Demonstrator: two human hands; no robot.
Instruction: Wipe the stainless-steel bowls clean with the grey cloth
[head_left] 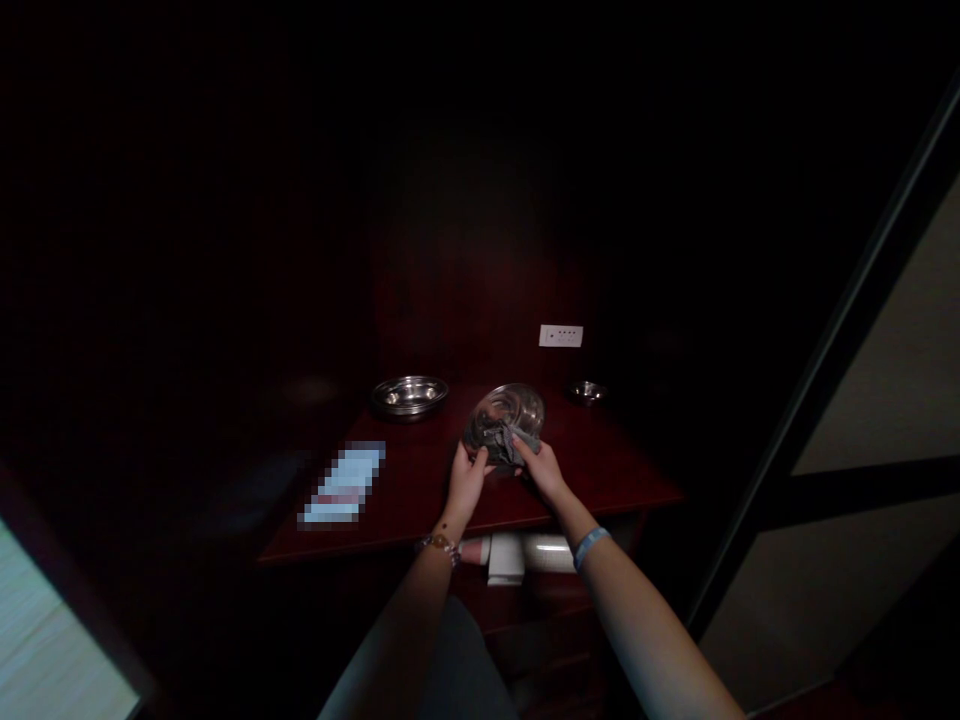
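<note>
A round, shiny metal dish (525,400) is tilted up above the dark red shelf (420,490). At its lower left edge, my left hand (470,475) grips the rim with the thumb on the near side. My right hand (541,467) holds a crumpled grey cloth (510,443) against the lower part of the dish, its fingers partly hidden behind the cloth. On the shelf to the left rests a wider metal dish (410,396), and a small metal bowl (586,391) stands at the back right.
A pixelated pale rectangle (345,485) lies on the shelf's left side. The back wall carries a white socket panel (561,336). Below the shelf are a white box-like item (506,560) and a pale roll (550,552). A dark-framed panel (862,400) stands at right.
</note>
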